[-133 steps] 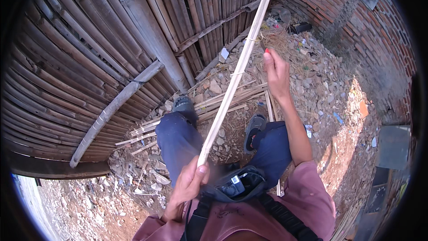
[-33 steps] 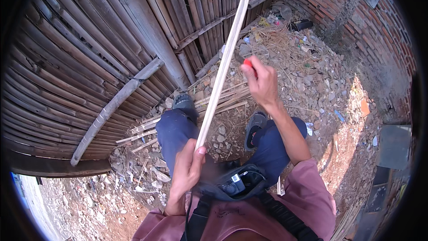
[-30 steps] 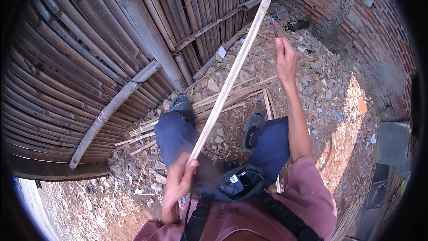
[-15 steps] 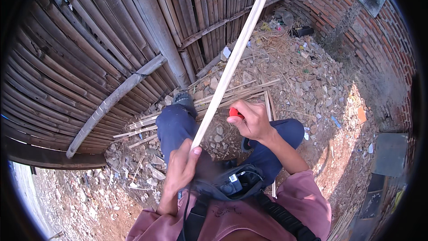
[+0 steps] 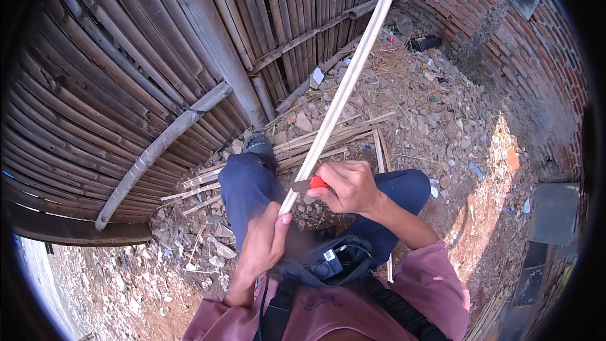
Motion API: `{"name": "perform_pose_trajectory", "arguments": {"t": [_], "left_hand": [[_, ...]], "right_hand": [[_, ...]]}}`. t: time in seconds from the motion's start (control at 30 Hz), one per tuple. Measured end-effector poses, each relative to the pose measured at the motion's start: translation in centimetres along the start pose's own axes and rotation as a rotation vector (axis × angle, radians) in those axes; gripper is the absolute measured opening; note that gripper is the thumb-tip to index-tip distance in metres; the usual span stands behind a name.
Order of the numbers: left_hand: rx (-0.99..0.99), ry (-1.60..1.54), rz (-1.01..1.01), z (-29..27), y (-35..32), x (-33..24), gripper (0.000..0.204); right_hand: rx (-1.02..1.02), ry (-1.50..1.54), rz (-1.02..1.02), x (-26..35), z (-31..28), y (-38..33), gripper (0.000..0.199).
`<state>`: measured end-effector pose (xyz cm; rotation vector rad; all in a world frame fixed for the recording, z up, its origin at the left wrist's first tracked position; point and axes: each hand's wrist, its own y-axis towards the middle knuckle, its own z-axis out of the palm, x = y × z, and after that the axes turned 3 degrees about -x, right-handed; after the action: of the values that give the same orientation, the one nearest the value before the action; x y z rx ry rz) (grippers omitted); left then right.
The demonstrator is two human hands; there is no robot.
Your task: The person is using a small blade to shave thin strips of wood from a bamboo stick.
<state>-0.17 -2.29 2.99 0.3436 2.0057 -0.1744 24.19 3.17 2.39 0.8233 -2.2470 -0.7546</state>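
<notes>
Your left hand point(image 5: 264, 247) grips the low end of the bamboo strip point(image 5: 344, 88), whose long axis runs from lower centre to upper right, while your right hand point(image 5: 351, 184), just above, clamps a red-handled knife point(image 5: 308, 184) against it.

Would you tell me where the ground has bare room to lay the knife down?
Barest is the reddish dirt right of the right knee, toward the brick wall. Between the feet, cut strips and rubble crowd the ground.
</notes>
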Motion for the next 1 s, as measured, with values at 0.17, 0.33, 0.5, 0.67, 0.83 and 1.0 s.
{"name": "perform_pose_trajectory", "arguments": {"t": [0.17, 0.33, 0.5, 0.67, 0.83, 1.0], "left_hand": [[-0.017, 0.035, -0.004, 0.1, 0.1, -0.3, 0.021], [-0.020, 0.048, -0.043, 0.0, 0.3, -0.7, 0.022], [-0.014, 0.052, -0.050, -0.1, -1.1, 0.7, 0.024], [-0.028, 0.034, -0.081, -0.1, -1.3, 1.8, 0.027], [-0.059, 0.028, -0.051, 0.0, -1.1, 2.4, 0.036], [-0.026, 0.036, -0.073, -0.3, -1.0, 2.3, 0.028]], "right_hand": [[-0.045, -0.073, -0.001, -0.5, -0.9, 1.1, 0.043], [-0.103, -0.169, 0.049, -3.3, -2.6, 2.9, 0.042], [-0.274, -0.252, 0.260, -10.6, -7.6, 6.4, 0.041], [-0.193, -0.220, 0.249, -11.5, -6.7, 6.5, 0.039], [-0.150, -0.033, 0.303, -12.2, -6.2, 5.6, 0.037], [-0.184, -0.024, 0.241, -12.7, -6.5, 5.6, 0.036]]}}
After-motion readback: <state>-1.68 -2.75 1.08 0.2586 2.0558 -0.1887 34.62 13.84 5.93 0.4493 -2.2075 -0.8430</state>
